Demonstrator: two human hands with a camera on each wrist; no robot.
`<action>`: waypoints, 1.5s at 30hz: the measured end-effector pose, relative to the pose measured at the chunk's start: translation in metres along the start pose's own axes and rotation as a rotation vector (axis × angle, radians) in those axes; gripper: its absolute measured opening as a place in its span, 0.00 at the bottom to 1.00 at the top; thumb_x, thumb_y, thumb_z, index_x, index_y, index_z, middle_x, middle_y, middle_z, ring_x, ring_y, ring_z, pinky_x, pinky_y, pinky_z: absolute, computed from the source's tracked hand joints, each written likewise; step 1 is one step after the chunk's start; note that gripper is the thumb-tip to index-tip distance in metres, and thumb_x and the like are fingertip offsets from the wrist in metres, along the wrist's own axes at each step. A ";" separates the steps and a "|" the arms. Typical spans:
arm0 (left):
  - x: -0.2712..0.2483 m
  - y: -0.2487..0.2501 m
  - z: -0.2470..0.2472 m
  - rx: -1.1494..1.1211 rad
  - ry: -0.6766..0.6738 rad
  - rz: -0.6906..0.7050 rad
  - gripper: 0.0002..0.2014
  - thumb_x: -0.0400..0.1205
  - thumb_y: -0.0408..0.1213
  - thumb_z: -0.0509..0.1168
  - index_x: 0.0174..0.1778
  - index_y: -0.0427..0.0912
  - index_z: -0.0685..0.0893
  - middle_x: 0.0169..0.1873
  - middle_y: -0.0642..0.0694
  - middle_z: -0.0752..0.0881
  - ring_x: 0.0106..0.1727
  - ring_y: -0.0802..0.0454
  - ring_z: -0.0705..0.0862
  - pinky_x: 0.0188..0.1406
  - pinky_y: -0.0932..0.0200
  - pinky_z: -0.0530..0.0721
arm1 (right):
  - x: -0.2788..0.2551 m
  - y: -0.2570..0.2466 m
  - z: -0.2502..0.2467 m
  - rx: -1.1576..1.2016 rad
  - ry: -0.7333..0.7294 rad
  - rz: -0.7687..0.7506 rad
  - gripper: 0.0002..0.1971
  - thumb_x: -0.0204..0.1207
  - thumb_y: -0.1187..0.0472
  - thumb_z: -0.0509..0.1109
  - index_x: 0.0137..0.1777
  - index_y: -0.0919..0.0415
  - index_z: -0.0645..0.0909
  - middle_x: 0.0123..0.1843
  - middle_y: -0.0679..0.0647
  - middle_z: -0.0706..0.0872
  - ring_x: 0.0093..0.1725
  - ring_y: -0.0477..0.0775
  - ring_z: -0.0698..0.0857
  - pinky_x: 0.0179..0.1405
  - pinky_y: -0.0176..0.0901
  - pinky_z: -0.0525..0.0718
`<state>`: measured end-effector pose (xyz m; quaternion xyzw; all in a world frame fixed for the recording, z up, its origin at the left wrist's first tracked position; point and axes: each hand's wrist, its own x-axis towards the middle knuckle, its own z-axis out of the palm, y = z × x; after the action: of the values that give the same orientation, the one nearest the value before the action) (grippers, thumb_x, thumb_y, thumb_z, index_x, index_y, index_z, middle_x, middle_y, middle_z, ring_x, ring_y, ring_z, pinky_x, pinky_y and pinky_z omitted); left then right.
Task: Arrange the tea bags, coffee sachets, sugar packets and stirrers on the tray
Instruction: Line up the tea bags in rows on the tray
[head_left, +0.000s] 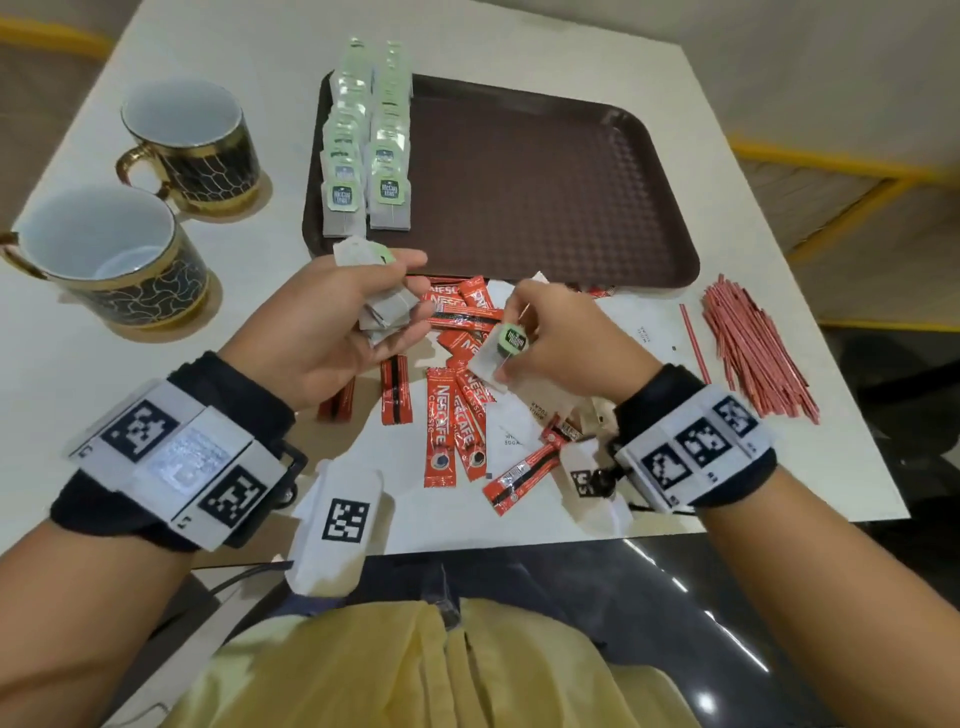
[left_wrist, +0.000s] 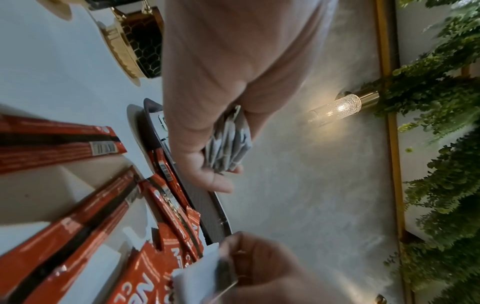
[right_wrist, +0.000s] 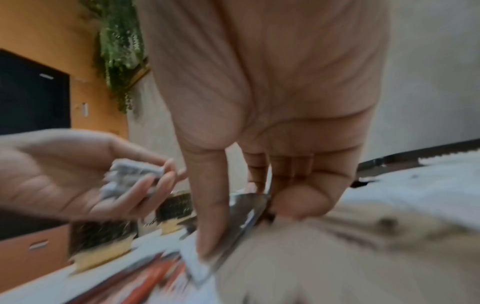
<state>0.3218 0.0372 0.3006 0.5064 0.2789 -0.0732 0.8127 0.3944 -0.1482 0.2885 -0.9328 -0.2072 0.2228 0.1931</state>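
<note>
A dark brown tray (head_left: 545, 192) lies on the white table. Two rows of tea bags (head_left: 366, 145) run along the tray's left side. My left hand (head_left: 343, 322) holds a small stack of tea bags (head_left: 387, 312) in its curled fingers; the same stack (left_wrist: 228, 144) shows in the left wrist view. My right hand (head_left: 550, 338) pinches a single tea bag (head_left: 501, 353) with a green tag, above the pile. Red coffee sachets (head_left: 457, 410) and white sugar packets (head_left: 519, 431) lie scattered under both hands. Red stirrers (head_left: 753, 348) lie heaped at the right.
Two black-and-gold mugs (head_left: 192, 145) (head_left: 109, 260) stand at the left of the table. The tray's middle and right are bare. The table's front edge (head_left: 519, 543) runs close to my wrists. The right wrist view is blurred.
</note>
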 end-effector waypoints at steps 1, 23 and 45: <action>0.000 0.001 0.000 -0.004 0.014 -0.003 0.09 0.87 0.34 0.61 0.59 0.42 0.86 0.41 0.46 0.89 0.44 0.51 0.90 0.38 0.60 0.91 | 0.002 0.001 -0.010 0.071 0.009 -0.004 0.19 0.65 0.62 0.84 0.48 0.57 0.76 0.41 0.47 0.82 0.34 0.43 0.81 0.28 0.35 0.77; -0.002 0.012 -0.003 0.029 -0.059 -0.008 0.10 0.84 0.37 0.65 0.59 0.42 0.86 0.40 0.49 0.91 0.38 0.59 0.90 0.30 0.68 0.86 | -0.047 0.027 -0.002 -0.437 -0.173 -0.317 0.39 0.68 0.54 0.80 0.78 0.46 0.68 0.77 0.51 0.66 0.71 0.55 0.67 0.66 0.51 0.76; -0.007 0.014 -0.011 -0.037 -0.117 -0.059 0.14 0.86 0.34 0.60 0.65 0.35 0.83 0.54 0.38 0.91 0.53 0.46 0.91 0.43 0.56 0.92 | 0.004 0.003 -0.013 -0.062 0.010 -0.305 0.14 0.72 0.57 0.79 0.57 0.55 0.85 0.49 0.46 0.86 0.44 0.43 0.84 0.41 0.27 0.78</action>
<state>0.3174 0.0518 0.3114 0.4778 0.2469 -0.1217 0.8343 0.4052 -0.1526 0.2966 -0.8971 -0.3523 0.1798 0.1967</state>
